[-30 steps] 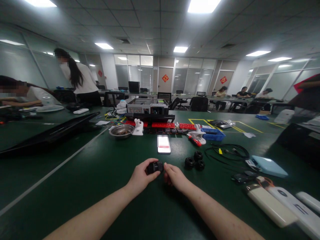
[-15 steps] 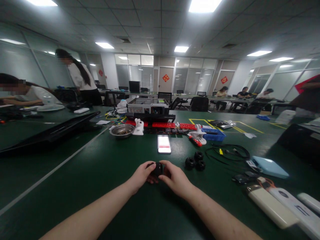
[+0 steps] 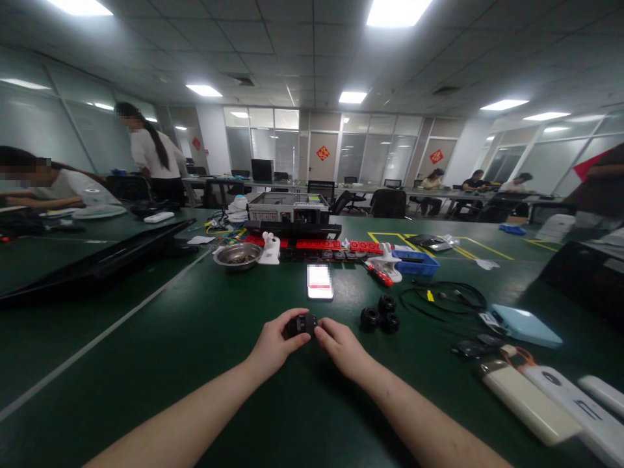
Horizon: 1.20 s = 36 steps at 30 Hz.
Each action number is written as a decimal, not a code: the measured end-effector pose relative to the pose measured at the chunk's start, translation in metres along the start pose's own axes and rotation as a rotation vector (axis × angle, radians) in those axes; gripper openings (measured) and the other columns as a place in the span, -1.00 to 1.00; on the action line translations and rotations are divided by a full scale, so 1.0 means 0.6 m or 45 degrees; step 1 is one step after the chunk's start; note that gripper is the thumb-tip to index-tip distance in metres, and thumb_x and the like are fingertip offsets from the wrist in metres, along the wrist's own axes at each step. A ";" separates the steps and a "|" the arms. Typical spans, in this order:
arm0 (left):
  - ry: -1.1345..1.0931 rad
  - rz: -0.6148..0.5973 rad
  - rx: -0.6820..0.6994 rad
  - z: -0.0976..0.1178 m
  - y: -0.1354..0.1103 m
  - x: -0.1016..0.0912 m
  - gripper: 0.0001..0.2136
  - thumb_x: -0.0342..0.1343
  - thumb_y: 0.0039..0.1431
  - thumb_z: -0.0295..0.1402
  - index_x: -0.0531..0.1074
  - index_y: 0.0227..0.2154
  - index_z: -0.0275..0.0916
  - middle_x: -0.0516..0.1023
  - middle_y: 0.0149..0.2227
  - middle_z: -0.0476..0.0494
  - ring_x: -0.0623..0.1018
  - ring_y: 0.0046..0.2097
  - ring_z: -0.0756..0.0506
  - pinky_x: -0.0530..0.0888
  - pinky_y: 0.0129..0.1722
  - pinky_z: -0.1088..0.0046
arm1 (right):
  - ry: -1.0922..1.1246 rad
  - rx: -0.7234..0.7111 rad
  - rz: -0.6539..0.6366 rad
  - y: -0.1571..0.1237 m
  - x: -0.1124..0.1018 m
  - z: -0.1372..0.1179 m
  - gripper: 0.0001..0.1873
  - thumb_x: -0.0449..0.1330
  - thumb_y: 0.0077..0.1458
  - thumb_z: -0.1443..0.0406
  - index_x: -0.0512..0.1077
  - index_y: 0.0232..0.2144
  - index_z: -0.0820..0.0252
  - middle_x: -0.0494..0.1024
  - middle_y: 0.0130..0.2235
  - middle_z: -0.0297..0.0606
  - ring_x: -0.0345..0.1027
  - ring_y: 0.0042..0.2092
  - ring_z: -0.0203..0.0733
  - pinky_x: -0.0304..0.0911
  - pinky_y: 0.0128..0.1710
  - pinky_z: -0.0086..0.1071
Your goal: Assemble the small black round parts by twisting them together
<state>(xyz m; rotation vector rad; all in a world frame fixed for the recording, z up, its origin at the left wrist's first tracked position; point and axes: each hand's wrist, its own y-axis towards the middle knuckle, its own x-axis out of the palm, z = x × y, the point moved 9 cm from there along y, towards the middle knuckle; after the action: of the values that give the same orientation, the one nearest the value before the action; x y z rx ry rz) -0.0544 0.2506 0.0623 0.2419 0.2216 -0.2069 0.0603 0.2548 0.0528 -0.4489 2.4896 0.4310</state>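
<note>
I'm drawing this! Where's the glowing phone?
In the head view, near the centre, the phone lies beyond the right hand, left of three round black parts.

Bench (image 3: pixel 312 416): smooth, slightly glossy. Bowl (image 3: pixel 236 265), toward far edge: shiny metal. Held black part (image 3: pixel 299 324): plastic-looking, mostly matt.

My left hand (image 3: pixel 271 344) partly hides the black part (image 3: pixel 301 324); pixels blur the phone screen (image 3: pixel 320 281); the bottom edge crops my forearms (image 3: pixel 195 419).

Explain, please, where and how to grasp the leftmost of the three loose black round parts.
I would probably grip the leftmost loose part by its front and back sides, coming from above and left: its outer wall looks rounded, and the other two loose parts lie close on its right.
</note>
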 end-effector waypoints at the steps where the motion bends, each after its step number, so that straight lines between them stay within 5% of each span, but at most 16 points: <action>1: -0.028 0.001 -0.010 -0.003 0.001 0.000 -0.61 0.13 -0.09 -0.24 0.30 -0.15 -0.22 0.41 -0.17 -0.14 0.44 -0.17 -0.14 0.38 -0.19 0.36 | -0.052 -0.023 -0.002 -0.002 -0.002 -0.007 -0.78 -0.04 0.11 0.21 0.31 -0.36 0.24 0.38 -0.48 -0.34 0.23 -0.46 -0.33 0.10 -0.49 -0.49; 6: -0.168 -0.082 -0.216 -0.042 0.009 0.010 -0.51 -0.12 -0.01 0.02 0.29 -0.23 -0.33 0.44 -0.43 -0.12 0.47 -0.56 -0.02 0.32 -0.62 0.52 | -0.538 -0.163 -0.009 -0.012 -0.005 -0.045 -0.67 0.11 0.00 0.21 0.29 -0.16 0.22 0.46 -0.34 -0.21 0.32 -0.33 -0.17 0.17 -0.36 -0.39; 12: -0.205 -0.129 -0.384 -0.063 0.009 0.020 -0.53 -0.14 -0.02 0.03 0.27 -0.30 -0.33 0.44 -0.54 -0.07 0.43 -0.66 0.02 0.22 -0.71 0.59 | -0.856 -0.253 0.006 -0.017 0.000 -0.062 -0.58 0.10 0.00 0.20 0.26 -0.08 0.25 0.47 -0.25 -0.10 0.34 -0.26 -0.08 0.18 -0.32 -0.31; 18: -0.133 0.084 -0.192 -0.041 0.008 -0.006 -0.69 -0.01 -0.03 -0.15 0.32 -0.31 -0.30 0.42 -0.43 -0.06 0.43 -0.57 0.01 0.34 -0.61 0.52 | -0.519 -0.087 0.061 -0.017 -0.014 -0.043 -0.48 0.14 -0.05 0.15 0.19 -0.03 0.15 0.46 -0.34 -0.26 0.32 -0.36 -0.21 0.15 -0.41 -0.42; 21: -0.020 0.155 -0.049 -0.020 0.004 -0.019 -0.70 0.03 -0.05 -0.18 0.34 -0.29 -0.28 0.41 -0.35 -0.11 0.45 -0.38 -0.08 0.41 -0.48 0.45 | -0.257 0.023 0.037 -0.014 -0.014 -0.024 -0.60 0.03 0.03 0.10 0.25 -0.11 0.16 0.43 -0.43 -0.31 0.28 -0.43 -0.28 0.11 -0.49 -0.47; 28: 0.277 0.074 0.117 0.015 -0.007 -0.012 -0.72 0.07 -0.05 -0.22 0.37 -0.26 -0.23 0.45 -0.28 -0.14 0.43 -0.22 -0.15 0.37 -0.25 0.35 | 0.013 0.009 0.033 -0.006 -0.006 -0.017 -0.73 -0.05 0.11 0.18 0.35 -0.38 0.23 0.35 -0.52 -0.36 0.22 -0.47 -0.33 0.09 -0.49 -0.49; 32: 0.076 0.042 0.017 -0.005 -0.005 -0.003 -0.64 0.02 -0.02 -0.13 0.32 -0.19 -0.24 0.43 -0.27 -0.16 0.46 -0.28 -0.14 0.40 -0.34 0.38 | -0.026 0.001 0.072 -0.008 -0.008 -0.018 -0.82 0.06 0.04 0.25 0.33 -0.32 0.23 0.35 -0.50 -0.36 0.21 -0.48 -0.33 0.09 -0.50 -0.49; 36: -0.219 0.046 -0.234 -0.041 -0.007 0.011 -0.52 -0.14 0.01 0.02 0.25 -0.16 -0.27 0.42 -0.32 -0.15 0.48 -0.46 -0.06 0.35 -0.54 0.48 | -0.179 -0.060 0.073 -0.015 -0.009 -0.032 -0.69 0.15 -0.05 0.26 0.28 -0.20 0.18 0.38 -0.47 -0.36 0.23 -0.45 -0.30 0.09 -0.48 -0.48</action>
<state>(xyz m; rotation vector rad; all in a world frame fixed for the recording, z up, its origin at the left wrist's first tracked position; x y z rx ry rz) -0.0538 0.2520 0.0367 0.0448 0.0647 -0.1692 0.0589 0.2404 0.0695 -0.3540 2.3650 0.5271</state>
